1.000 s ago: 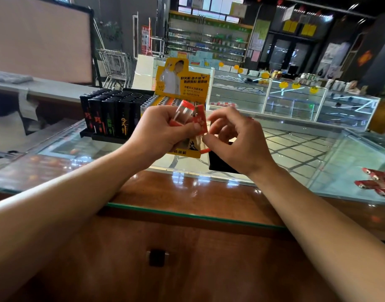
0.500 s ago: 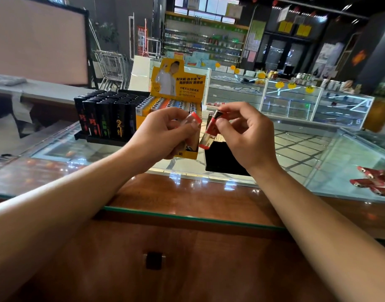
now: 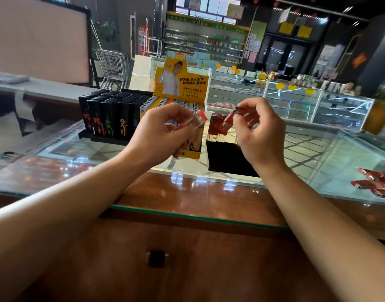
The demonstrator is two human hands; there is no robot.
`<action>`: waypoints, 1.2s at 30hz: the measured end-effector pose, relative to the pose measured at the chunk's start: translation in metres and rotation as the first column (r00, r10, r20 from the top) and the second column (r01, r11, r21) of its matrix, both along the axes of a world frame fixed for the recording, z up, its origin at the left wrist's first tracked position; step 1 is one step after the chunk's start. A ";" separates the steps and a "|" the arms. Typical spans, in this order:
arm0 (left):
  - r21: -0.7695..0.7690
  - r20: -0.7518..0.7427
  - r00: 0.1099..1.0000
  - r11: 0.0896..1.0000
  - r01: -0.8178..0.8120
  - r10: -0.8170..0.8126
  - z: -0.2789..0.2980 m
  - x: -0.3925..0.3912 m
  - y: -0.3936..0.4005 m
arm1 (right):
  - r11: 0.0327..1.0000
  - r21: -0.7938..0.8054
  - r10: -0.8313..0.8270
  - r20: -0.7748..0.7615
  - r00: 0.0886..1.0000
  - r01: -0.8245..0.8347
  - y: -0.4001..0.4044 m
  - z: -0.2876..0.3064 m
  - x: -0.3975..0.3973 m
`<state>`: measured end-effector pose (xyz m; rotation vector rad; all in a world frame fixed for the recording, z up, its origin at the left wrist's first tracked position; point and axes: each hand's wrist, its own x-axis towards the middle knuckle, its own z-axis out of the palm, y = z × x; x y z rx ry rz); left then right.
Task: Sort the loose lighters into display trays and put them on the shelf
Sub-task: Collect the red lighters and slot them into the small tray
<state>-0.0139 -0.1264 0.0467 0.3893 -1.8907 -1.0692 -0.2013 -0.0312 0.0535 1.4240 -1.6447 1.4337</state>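
My left hand (image 3: 163, 134) grips a small bunch of clear lighters with red ends (image 3: 197, 122) above the glass counter. My right hand (image 3: 260, 131) pinches a single red lighter (image 3: 229, 121) by its top, tilted, over a black display tray (image 3: 226, 155). Two or three red lighters (image 3: 216, 127) stand upright in that tray. Several loose red lighters (image 3: 374, 182) lie on the glass at the far right. A black tray filled with black lighters (image 3: 110, 118) stands at the left, and a yellow display box of lighters (image 3: 180, 88) stands behind my left hand.
The glass counter top (image 3: 317, 162) has a wooden front edge (image 3: 187, 199) close to me. A grey ledge (image 3: 41, 88) and a large board rise at the left. Glass showcases (image 3: 296, 103) and shop shelves fill the background.
My hands have drawn apart. The right hand pulled one red lighter out of the bunch in the left hand and carried it rightward over the black tray.
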 end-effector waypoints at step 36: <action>-0.082 0.016 1.000 0.996 0.015 -0.014 -0.002 0.001 -0.002 | 0.870 0.290 -0.306 -0.319 0.897 0.400 -0.016 -0.016 -0.020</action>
